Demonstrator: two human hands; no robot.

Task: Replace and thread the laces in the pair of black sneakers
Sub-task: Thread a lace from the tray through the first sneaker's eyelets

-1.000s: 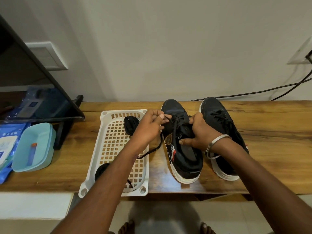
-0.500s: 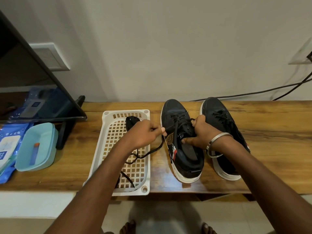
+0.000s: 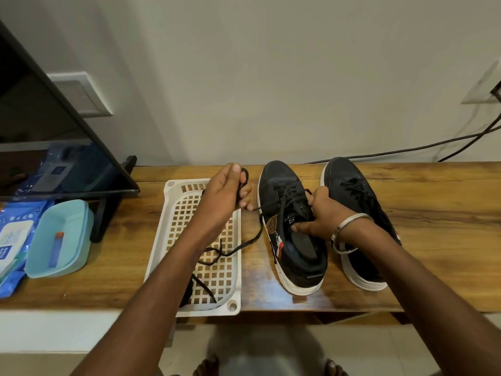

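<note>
Head view, and the white lattice basket sits on the wooden table with a loose black lace trailing across its grid and a darker bundle near its front edge, partly hidden by the forearm. Off to the left, a pale blue tub holds a small blue stick with an orange tip; the blue packets beside it carry print too small to read.

Writing now: a white "S" shows on the tongue of the left sneaker, with a gold emblem and a red, white and blue patch on its side.

Left hand is up above the basket's far corner, fingers curled round the black lace, which runs back to the left sneaker's eyelets. Half a second ago that hand was lower and nearer the shoe; it has lifted and drawn away. Right hand grips the left sneaker's tongue and collar, as before. The right sneaker stands laced just beside it.
</note>
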